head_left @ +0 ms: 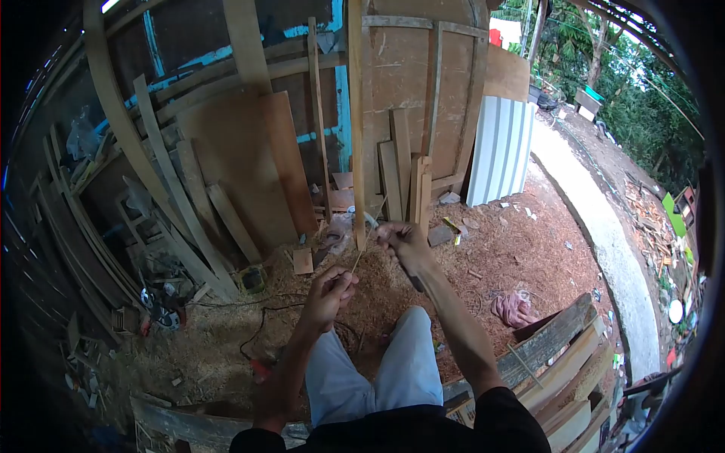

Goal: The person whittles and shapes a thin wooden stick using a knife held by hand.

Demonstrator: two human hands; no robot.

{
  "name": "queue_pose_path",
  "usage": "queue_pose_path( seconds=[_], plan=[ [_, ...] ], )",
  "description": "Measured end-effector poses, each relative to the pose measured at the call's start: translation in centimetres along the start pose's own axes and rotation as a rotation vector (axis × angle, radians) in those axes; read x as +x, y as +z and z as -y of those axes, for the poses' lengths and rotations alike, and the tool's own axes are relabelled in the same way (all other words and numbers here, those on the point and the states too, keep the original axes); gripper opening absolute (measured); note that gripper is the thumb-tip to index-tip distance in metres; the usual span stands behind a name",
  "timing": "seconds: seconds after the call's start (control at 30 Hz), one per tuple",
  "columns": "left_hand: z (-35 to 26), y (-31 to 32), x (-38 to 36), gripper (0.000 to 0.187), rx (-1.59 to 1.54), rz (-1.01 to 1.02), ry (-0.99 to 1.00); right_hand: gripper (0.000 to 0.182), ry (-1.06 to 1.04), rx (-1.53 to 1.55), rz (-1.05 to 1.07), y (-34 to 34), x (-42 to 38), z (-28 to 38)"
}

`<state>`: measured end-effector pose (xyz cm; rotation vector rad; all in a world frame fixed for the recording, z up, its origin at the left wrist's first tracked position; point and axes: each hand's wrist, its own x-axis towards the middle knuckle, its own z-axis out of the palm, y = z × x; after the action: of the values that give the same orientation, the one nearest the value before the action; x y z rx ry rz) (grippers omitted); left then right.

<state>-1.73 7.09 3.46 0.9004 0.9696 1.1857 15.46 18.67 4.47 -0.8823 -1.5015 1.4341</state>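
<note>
My left hand (332, 293) is closed in a pinch on the lower end of a thin stick (358, 260), which slants up and to the right from its fingertips. To the right and a little higher, my right hand (402, 243) is closed too, with a small whitish item (370, 220) at its fingertips; what this is cannot be made out. The two hands are apart, above the sawdust-covered ground and beyond my knees. An upright wooden post (356, 121) stands just behind them.
Wooden planks (291, 162) lean on the wall ahead. A corrugated metal sheet (500, 151) stands to the right. A pink cloth (515, 308) and a dark cable (260, 325) lie on the ground. Stacked timber (555, 359) is at the lower right.
</note>
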Motion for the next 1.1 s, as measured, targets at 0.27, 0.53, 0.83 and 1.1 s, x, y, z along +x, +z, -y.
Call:
queue_pose_path(
  seconds=[0.27, 0.53, 0.83, 1.1],
  plan=[
    [-0.3, -0.4, -0.8, 0.019, 0.09, 0.008, -0.031, 0.023, -0.054, 0.047, -0.3, -3.8, 2.7, -1.0],
    [-0.7, -0.7, 0.0, 0.022, -0.073, -0.013, -0.056, 0.019, 0.09, -0.084, 0.033, 2.4, -3.5, 2.9],
    [-0.6, -0.1, -0.2, 0.019, -0.021, 0.069, 0.074, 0.019, 0.002, -0.113, 0.254, 3.4, -3.5, 2.3],
    [-0.8, -0.1, -0.1, 0.02, -0.001, 0.004, 0.032, 0.013, -0.143, -0.103, 0.255, 3.5, -2.6, 1.0]
  ],
)
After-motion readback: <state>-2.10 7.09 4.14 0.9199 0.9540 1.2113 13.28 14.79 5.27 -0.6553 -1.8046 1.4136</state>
